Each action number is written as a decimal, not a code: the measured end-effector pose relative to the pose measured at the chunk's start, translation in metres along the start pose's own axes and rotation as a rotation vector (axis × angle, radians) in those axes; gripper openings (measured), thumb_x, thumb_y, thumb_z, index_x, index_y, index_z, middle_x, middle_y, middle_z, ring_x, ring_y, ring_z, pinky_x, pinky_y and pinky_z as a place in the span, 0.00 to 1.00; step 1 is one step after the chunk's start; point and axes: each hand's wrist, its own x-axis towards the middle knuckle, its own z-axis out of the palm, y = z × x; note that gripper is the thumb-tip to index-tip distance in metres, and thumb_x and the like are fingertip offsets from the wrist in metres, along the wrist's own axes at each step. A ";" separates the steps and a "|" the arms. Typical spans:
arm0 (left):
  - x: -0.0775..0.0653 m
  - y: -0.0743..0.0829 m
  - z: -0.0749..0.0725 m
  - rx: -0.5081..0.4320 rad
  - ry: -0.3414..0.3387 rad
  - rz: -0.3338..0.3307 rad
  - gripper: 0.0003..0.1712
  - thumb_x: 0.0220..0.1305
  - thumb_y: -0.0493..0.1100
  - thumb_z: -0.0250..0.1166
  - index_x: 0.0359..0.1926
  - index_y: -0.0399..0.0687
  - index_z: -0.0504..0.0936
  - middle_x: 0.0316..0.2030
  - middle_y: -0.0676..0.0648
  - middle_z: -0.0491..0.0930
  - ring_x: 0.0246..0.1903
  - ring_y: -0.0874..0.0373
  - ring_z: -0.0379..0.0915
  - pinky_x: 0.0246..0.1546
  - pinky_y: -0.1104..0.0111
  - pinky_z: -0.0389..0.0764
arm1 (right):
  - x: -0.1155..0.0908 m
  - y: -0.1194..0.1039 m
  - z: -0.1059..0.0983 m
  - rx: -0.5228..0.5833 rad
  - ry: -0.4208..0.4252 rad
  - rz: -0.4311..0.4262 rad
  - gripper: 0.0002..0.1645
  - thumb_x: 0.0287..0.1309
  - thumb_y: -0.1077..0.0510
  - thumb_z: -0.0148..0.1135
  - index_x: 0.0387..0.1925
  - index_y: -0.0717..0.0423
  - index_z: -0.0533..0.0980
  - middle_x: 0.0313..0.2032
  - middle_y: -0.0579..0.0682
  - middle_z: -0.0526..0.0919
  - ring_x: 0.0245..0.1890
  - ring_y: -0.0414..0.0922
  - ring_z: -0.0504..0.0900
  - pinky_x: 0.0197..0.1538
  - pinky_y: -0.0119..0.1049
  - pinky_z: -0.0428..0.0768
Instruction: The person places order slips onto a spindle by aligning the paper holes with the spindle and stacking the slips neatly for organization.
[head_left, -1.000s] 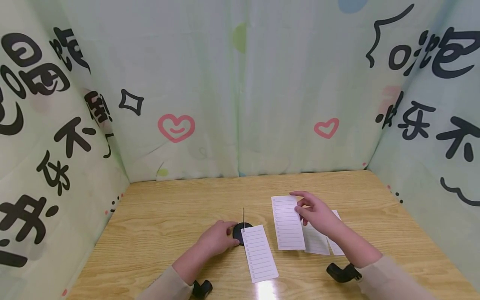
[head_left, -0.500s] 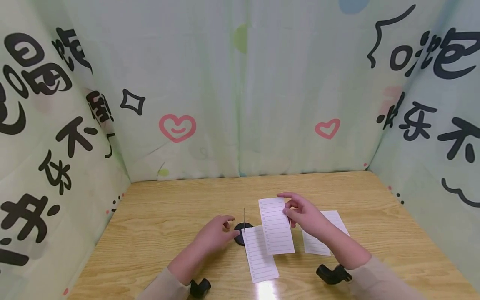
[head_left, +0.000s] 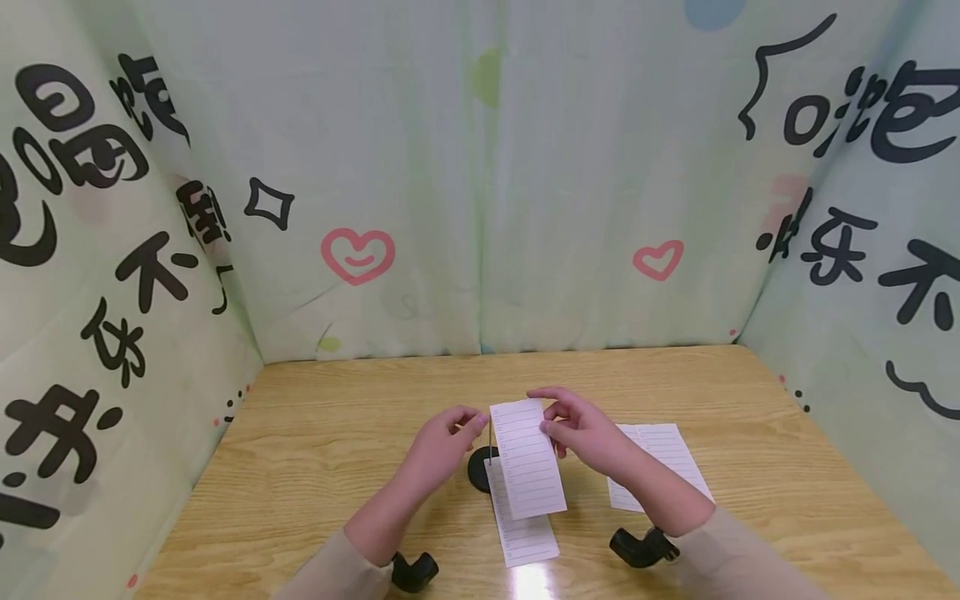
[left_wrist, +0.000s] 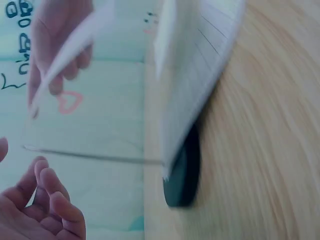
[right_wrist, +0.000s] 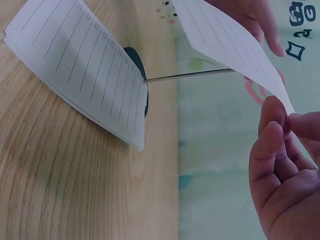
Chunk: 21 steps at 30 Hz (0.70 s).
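the right hand [head_left: 585, 433] pinches a lined sheet [head_left: 528, 460] by one edge, above the base of the spike stand [head_left: 478, 472]; the left hand [head_left: 442, 446], fingers loosely bent and grasping nothing, is just beside the stand's tip. the sheet should be featherlight, floppy and quick to crease or tear, so best held lightly near a corner. it looks white, slightly bowed, with a column of tiny checkboxes.

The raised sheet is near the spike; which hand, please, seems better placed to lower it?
Probably the right hand: it pinches the raised sheet, while the left hand, near the spike, holds nothing.
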 end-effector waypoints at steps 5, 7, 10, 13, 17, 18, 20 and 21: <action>0.002 0.009 0.003 -0.151 0.006 -0.031 0.19 0.70 0.58 0.60 0.46 0.50 0.84 0.40 0.44 0.80 0.36 0.53 0.74 0.35 0.61 0.76 | 0.002 0.001 0.003 0.008 -0.018 -0.005 0.27 0.69 0.67 0.54 0.67 0.55 0.67 0.37 0.56 0.75 0.25 0.51 0.74 0.30 0.37 0.76; 0.003 0.012 0.003 -0.166 0.009 -0.038 0.16 0.70 0.56 0.62 0.45 0.50 0.84 0.40 0.43 0.80 0.35 0.53 0.74 0.36 0.61 0.76 | 0.002 0.001 0.003 0.012 -0.020 -0.003 0.27 0.69 0.67 0.54 0.67 0.55 0.67 0.37 0.56 0.75 0.25 0.54 0.74 0.29 0.35 0.76; 0.003 0.013 0.004 -0.188 0.007 -0.043 0.14 0.69 0.53 0.63 0.44 0.48 0.84 0.39 0.41 0.79 0.34 0.53 0.74 0.34 0.61 0.76 | 0.003 0.001 0.004 0.019 -0.025 -0.001 0.26 0.69 0.67 0.53 0.67 0.55 0.67 0.37 0.56 0.75 0.26 0.56 0.74 0.29 0.34 0.75; 0.004 0.013 0.005 -0.219 0.002 -0.042 0.13 0.69 0.51 0.64 0.43 0.45 0.83 0.37 0.41 0.80 0.31 0.54 0.73 0.33 0.62 0.76 | 0.003 0.001 0.005 0.019 -0.026 0.000 0.26 0.69 0.66 0.53 0.67 0.55 0.67 0.37 0.56 0.75 0.26 0.56 0.74 0.29 0.35 0.75; 0.004 0.012 0.005 -0.248 0.004 -0.034 0.13 0.69 0.48 0.64 0.43 0.43 0.83 0.34 0.46 0.80 0.29 0.55 0.72 0.32 0.62 0.75 | 0.003 0.001 0.006 0.015 -0.031 0.006 0.26 0.70 0.65 0.54 0.67 0.54 0.67 0.37 0.56 0.75 0.26 0.53 0.74 0.30 0.36 0.75; 0.004 0.012 0.005 -0.249 0.005 -0.031 0.13 0.69 0.48 0.63 0.43 0.43 0.83 0.34 0.46 0.80 0.29 0.55 0.72 0.32 0.62 0.76 | 0.003 0.001 0.006 0.013 -0.032 0.006 0.26 0.70 0.65 0.54 0.68 0.54 0.67 0.37 0.56 0.75 0.26 0.52 0.74 0.30 0.36 0.75; 0.003 0.012 0.005 -0.248 0.007 -0.028 0.12 0.70 0.48 0.63 0.44 0.43 0.83 0.34 0.47 0.80 0.30 0.55 0.72 0.32 0.62 0.76 | 0.003 0.000 0.006 0.013 -0.036 0.005 0.26 0.70 0.65 0.54 0.68 0.54 0.67 0.37 0.57 0.75 0.26 0.50 0.74 0.30 0.36 0.75; 0.003 0.013 0.005 -0.248 0.008 -0.028 0.12 0.70 0.47 0.63 0.44 0.43 0.83 0.34 0.47 0.80 0.30 0.54 0.73 0.33 0.62 0.76 | 0.003 0.000 0.006 0.012 -0.036 0.006 0.26 0.70 0.65 0.54 0.68 0.54 0.67 0.37 0.57 0.75 0.26 0.49 0.74 0.30 0.36 0.75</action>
